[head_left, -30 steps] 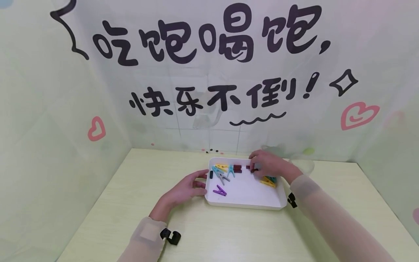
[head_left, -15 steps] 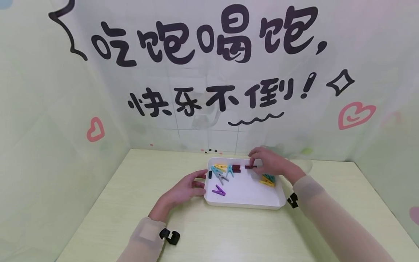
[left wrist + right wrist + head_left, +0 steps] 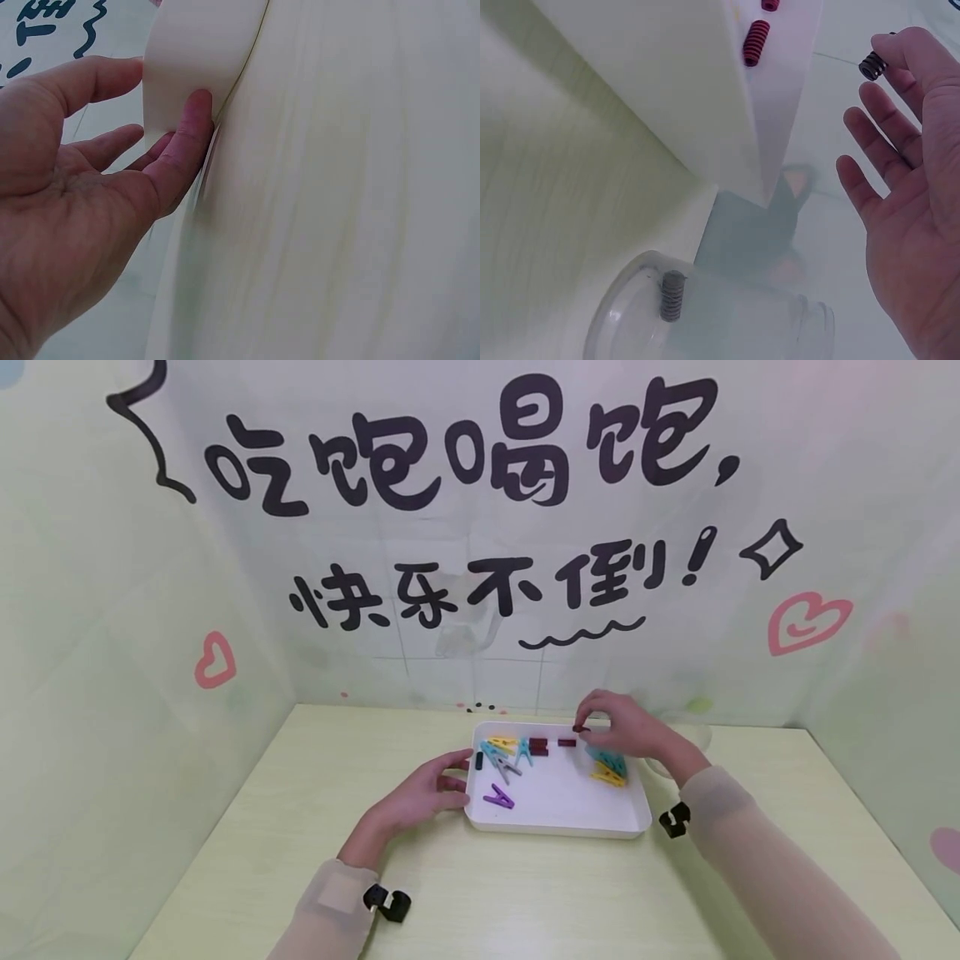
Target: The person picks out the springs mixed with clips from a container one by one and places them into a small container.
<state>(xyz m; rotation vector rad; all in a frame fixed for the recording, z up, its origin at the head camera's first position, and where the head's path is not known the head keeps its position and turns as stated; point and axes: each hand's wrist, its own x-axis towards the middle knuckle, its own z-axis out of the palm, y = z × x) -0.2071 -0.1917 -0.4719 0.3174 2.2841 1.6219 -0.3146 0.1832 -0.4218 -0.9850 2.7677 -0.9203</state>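
Observation:
A white tray (image 3: 555, 829) holds plastic clothespins and small coil springs. My right hand (image 3: 622, 727) is raised over the tray's back right part, pinching a dark coil spring (image 3: 873, 66) between thumb and index finger, the other fingers loosely spread. Below it one dark red spring (image 3: 567, 742) lies by the back wall; more red springs (image 3: 538, 747) lie to its left. My left hand (image 3: 420, 793) touches the tray's left wall with relaxed fingers. Clothespins lie on both sides: a purple clothespin (image 3: 498, 797), a grey clothespin (image 3: 506, 768) and a yellow clothespin (image 3: 609, 775) among them.
A clear plastic jar (image 3: 735, 315) lies on its side beyond the tray's right end, with a grey spring (image 3: 672, 296) inside. A small black piece (image 3: 479, 761) is by the tray's left wall. Printed sheeting (image 3: 465, 668) closes off the back of the pale table (image 3: 480, 893).
My right hand has risen from the tray floor with a spring in its pinch, and the spring left behind now shows apart from it. My left hand stays at the tray wall.

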